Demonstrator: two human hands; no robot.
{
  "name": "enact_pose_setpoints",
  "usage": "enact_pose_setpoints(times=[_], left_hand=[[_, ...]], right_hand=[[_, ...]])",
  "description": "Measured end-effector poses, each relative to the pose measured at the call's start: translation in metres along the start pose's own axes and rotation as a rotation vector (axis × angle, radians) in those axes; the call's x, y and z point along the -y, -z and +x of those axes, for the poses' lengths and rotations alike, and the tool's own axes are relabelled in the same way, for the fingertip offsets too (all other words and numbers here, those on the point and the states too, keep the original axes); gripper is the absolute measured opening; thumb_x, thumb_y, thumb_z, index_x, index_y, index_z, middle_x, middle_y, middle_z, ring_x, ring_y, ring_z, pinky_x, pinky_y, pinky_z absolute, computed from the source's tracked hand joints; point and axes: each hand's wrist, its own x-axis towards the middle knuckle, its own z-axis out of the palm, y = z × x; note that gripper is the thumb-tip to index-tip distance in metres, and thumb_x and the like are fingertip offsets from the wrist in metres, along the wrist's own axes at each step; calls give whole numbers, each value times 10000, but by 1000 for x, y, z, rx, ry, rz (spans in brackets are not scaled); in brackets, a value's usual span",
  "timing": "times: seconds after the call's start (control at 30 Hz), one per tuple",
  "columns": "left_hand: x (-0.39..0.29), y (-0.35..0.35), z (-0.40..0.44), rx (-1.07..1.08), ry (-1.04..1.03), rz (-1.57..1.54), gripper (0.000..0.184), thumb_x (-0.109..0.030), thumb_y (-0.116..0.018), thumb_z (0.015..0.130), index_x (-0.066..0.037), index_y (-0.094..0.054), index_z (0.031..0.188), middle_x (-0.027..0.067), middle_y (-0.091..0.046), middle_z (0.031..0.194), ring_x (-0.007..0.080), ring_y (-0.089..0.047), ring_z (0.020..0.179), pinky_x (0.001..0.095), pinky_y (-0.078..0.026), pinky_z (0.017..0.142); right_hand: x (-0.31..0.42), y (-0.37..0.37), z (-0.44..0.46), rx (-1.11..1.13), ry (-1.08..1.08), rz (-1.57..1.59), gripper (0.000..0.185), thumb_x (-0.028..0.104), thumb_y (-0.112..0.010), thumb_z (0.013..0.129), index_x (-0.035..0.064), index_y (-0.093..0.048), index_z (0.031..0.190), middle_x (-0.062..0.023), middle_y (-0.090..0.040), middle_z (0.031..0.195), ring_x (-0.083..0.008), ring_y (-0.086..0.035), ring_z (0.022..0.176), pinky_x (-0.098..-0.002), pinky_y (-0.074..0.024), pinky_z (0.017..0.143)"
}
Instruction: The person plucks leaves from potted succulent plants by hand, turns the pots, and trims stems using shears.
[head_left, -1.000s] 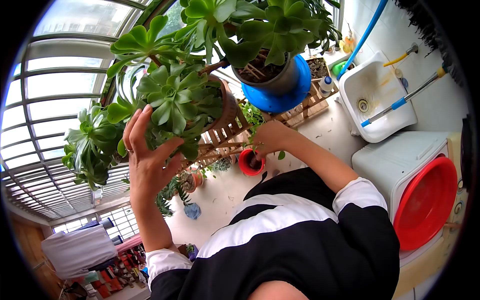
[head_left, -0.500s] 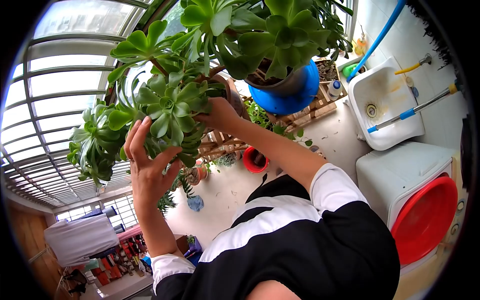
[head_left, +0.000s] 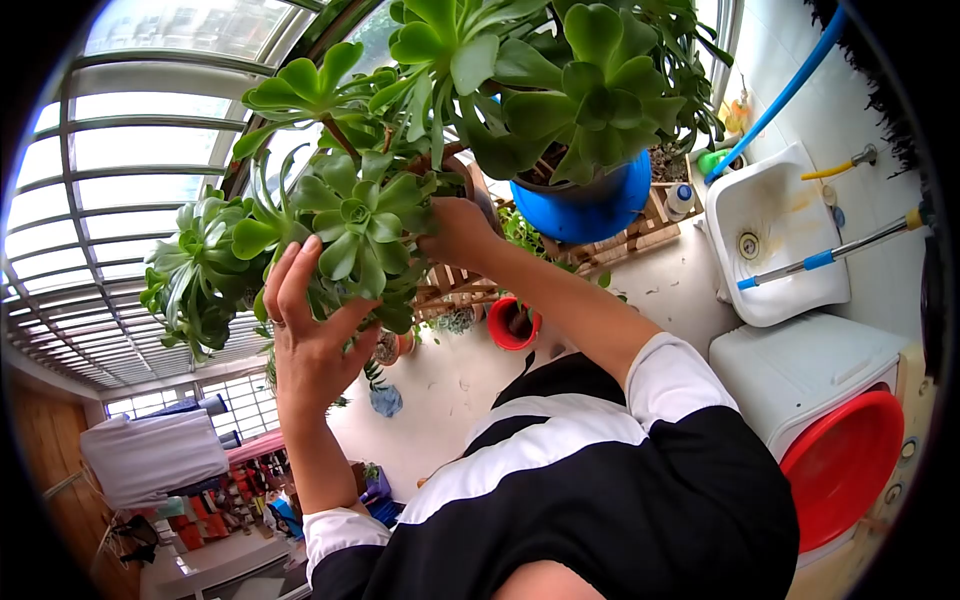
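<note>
Both hands are on the big succulent, whose rosettes hang off the stems right in front of the person, on the window side of the room. The left hand is loosely spread, not clenched, with fingers and thumb up against the leaves on the lower side of the middle rosette. The right hand comes in from the other side, just below the brown pot, but its fingertips are buried in the leaves, so I honestly can't tell whether they're pinching anything. Progress-wise I'd call it mid-job: both hands are in position, the rosette looks whole and sits among the others, and I don't see anything finished, so whatever handling it needs seems left to do. The red pot is down below, well apart from both hands, with something brown inside, too small to make out.
</note>
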Motion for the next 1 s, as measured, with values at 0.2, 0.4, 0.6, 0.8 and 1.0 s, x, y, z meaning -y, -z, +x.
enact_pose_setpoints(times=[0.2,0.4,0.6,0.8,1.0], left_hand=[[-23,6,12,-40,-58,-16,411,-404,-864,598,-177,-757,924,140,-349,1473,388,-310,1364,529,-339,1102],[-51,13,26,-51,-173,76,563,-742,-596,780,-225,-766,924,131,-425,1419,368,-330,1364,561,-264,1134],[-58,-1,56,-140,-187,281,307,-380,-770,788,-263,-700,1063,37,-445,1449,294,-338,1388,509,-210,1176],[-33,0,71,-168,-64,347,272,-154,-766,751,-248,-711,999,15,-546,1371,257,-476,1299,485,-335,1120],[-7,13,76,-215,-51,311,304,5,-678,790,-181,-719,1028,24,-665,1088,257,-624,1070,423,-471,940]], right_hand=[[-25,-15,-2,16,96,13,288,254,-744,724,89,-713,958,-166,-691,887,-367,-669,899,-447,-537,800],[-13,9,-20,37,12,11,323,360,-779,749,133,-739,976,-110,-712,888,-333,-679,859,-436,-532,781],[3,47,-25,292,-39,-275,332,453,-697,827,124,-727,794,-115,-696,836,-328,-673,777,-451,-516,684],[2,62,0,-345,170,-59,134,217,-689,843,84,-688,828,-114,-666,783,-318,-628,711,-402,-488,656],[-1,59,46,-536,454,-196,125,117,-618,871,23,-648,947,-174,-629,886,-338,-601,809,-426,-478,713]])
